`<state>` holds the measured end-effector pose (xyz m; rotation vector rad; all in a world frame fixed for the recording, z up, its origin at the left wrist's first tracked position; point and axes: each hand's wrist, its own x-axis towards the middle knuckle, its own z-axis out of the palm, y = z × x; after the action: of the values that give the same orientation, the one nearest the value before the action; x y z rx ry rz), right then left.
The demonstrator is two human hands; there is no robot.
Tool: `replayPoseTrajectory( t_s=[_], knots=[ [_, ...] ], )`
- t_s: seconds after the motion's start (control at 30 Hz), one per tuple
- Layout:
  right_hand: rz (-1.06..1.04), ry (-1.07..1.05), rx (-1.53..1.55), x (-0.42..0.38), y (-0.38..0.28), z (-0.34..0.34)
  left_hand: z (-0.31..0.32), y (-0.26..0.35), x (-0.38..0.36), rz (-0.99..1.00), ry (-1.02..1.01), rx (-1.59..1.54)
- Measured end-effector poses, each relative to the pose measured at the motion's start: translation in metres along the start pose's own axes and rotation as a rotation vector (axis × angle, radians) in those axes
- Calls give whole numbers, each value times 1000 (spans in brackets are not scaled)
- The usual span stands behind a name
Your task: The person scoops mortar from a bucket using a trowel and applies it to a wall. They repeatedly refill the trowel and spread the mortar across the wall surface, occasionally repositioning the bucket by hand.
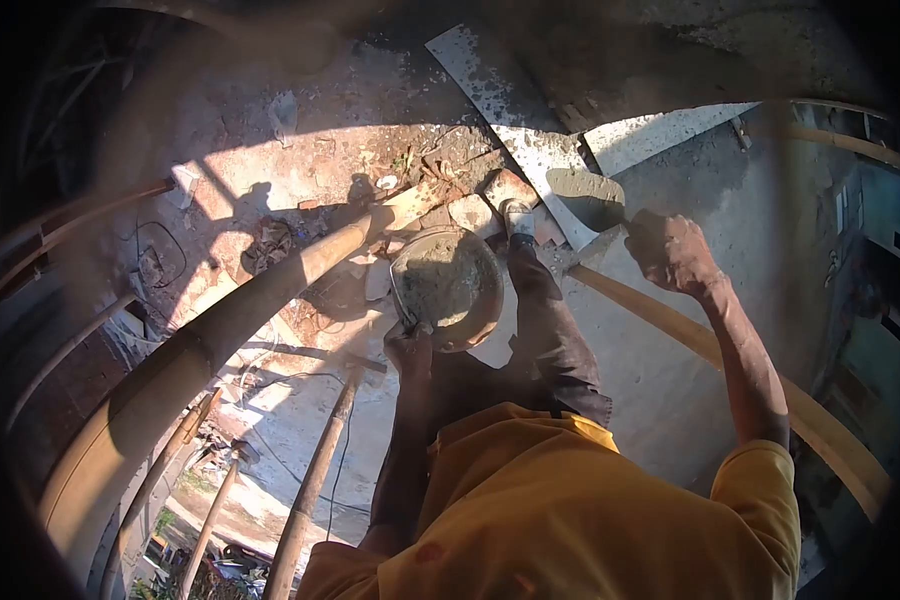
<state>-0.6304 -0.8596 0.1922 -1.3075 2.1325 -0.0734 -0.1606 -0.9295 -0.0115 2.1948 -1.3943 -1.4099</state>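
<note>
My left hand [410, 345] is closed on the near rim of a round bucket [492, 285]. Grey wet mortar [445, 270] lies inside it. To the right, my right hand [675, 250] is closed in a fist around the handle of a trowel [590, 197]. The trowel's blade looks coated in grey mortar and is held out to the left of the fist, over the end of a long pale board [515, 125]. The handle itself is mostly hidden by my fingers.
A thick bamboo pole [260, 300] slants across the left, and another pole [690, 340] runs down on the right. Bricks [510, 190] and rubble lie by my foot. A second pale board [660, 138] is at the upper right. Thinner poles [315, 480] and a cable stand lower left.
</note>
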Motion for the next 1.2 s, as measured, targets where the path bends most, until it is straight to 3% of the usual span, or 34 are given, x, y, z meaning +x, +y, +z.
replayPoseTrajectory(
  t_s=[0.03,0.07,0.1,0.13,0.17,0.23,0.27,0.33,0.43,0.47,0.53,0.57,0.6,0.63,0.7,0.8,0.87,0.93,1.0,1.1,1.2],
  knots=[
    [-22,-178,0,-8,-21,23,-4,39,-11,-76,-95,44],
    [-165,-67,-105,-21,-25,69,4,42,-9,17,-91,67],
    [-122,-159,-197,-24,-13,125,10,43,-9,110,-92,92],
    [-282,25,-241,-31,-11,160,14,43,-10,204,-96,118],
    [-203,70,-243,-16,-20,206,17,47,-10,281,-116,126],
    [-113,-280,-99,19,-62,246,17,61,-17,424,-146,128],
    [-79,-219,82,22,-63,279,17,69,-16,437,-127,106],
    [44,26,212,-9,-81,249,8,81,-13,462,-106,80],
    [73,-44,377,-37,-77,217,9,48,17,388,-171,-220],
    [103,-2,332,-40,-78,207,11,52,13,353,-166,-404],
    [159,105,233,-21,-82,187,3,86,7,203,-278,-430],
    [143,93,185,-9,-87,166,9,76,19,245,-247,-471],
    [112,74,109,0,-90,155,12,61,25,268,-211,-500],
    [79,44,36,10,-91,144,7,63,19,114,-152,-474],
    [22,-12,-18,36,-95,117,3,40,25,105,-115,-527],
    [-336,-44,421,72,-82,81,-16,25,18,73,-76,-581],
    [-226,-260,638,95,-73,42,-33,-7,25,77,-71,-400],
    [-52,-465,870,126,-44,9,-48,13,6,-38,-67,-466],
    [58,-391,873,183,34,-20,-45,-24,19,-4,55,-345],
    [424,535,668,191,116,-102,-67,-28,-3,0,172,-133],
    [207,768,581,67,52,-191,-64,-9,-24,-57,160,-194]
  ],
)
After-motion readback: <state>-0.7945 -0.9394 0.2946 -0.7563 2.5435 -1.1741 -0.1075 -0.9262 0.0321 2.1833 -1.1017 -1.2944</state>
